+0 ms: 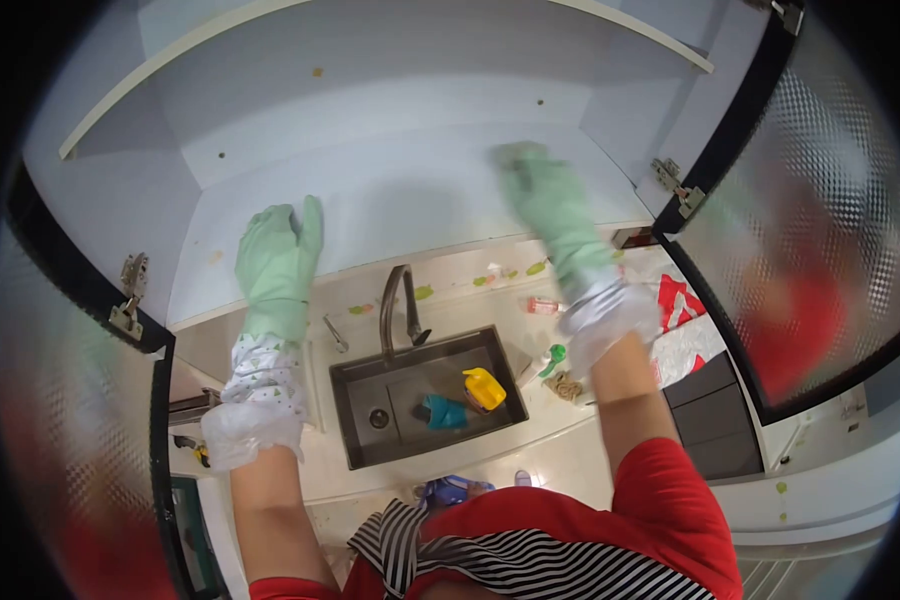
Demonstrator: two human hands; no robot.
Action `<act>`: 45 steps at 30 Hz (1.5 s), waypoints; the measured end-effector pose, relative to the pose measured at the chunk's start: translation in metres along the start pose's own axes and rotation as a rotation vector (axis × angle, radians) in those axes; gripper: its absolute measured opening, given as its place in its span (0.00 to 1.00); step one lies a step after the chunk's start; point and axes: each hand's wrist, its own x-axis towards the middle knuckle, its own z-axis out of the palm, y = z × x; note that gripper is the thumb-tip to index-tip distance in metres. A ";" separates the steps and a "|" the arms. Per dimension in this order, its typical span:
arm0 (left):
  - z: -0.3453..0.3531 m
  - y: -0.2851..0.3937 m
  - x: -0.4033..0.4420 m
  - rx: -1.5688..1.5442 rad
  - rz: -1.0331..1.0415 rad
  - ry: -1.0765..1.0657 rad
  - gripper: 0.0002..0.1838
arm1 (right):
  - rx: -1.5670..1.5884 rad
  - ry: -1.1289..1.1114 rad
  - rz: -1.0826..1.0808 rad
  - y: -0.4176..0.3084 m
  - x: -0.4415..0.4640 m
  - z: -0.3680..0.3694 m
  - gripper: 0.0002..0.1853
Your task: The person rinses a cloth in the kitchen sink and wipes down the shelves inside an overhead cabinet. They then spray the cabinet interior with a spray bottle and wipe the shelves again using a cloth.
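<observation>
My left hand (278, 255), in a pale green rubber glove with a white patterned cuff, lies on the white bottom board (400, 215) of an open wall cabinet, thumb apart from the fingers. My right hand (542, 190), gloved the same way, is over the right part of this board and blurred by motion. Its fingers look curled in around a greyish patch (515, 153) that I cannot make out. Below the cabinet, a dark sink (355, 395) holds a teal cloth-like item (444, 412) and a yellow scoop-like item (484, 388).
Glass-panelled doors stand open at left (80, 400) and right (785, 230). A shelf edge (170, 60) crosses above. The faucet (395, 310) rises behind the sink. A green-headed brush (553, 358), a small bottle (542, 305) and a red-and-white bag (680, 330) lie on the counter.
</observation>
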 end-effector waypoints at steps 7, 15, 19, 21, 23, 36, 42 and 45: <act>0.003 -0.008 0.002 -0.005 0.067 -0.080 0.31 | 0.544 -0.057 -0.181 -0.135 -0.011 0.018 0.12; 0.007 -0.010 0.002 -0.026 0.014 -0.116 0.35 | 0.222 0.021 -0.017 0.070 -0.041 -0.054 0.18; -0.003 0.000 0.004 -0.097 -0.049 -0.163 0.32 | -0.202 -0.260 0.358 0.140 -0.006 -0.037 0.22; -0.001 -0.001 0.004 -0.114 -0.057 -0.139 0.31 | -0.308 -0.373 0.458 0.148 0.024 -0.018 0.23; 0.000 -0.003 0.003 -0.102 -0.038 -0.122 0.29 | -0.355 -0.424 0.507 0.154 0.054 0.006 0.23; 0.002 0.000 0.001 -0.113 -0.029 0.036 0.26 | 0.139 -0.357 0.369 0.189 0.128 0.120 0.18; -0.002 0.000 0.001 -0.098 -0.040 0.007 0.27 | 0.181 -0.434 0.000 -0.022 0.121 0.127 0.21; -0.019 0.013 0.003 -0.155 -0.111 -0.066 0.29 | 0.432 -0.559 -0.139 -0.148 0.111 0.078 0.23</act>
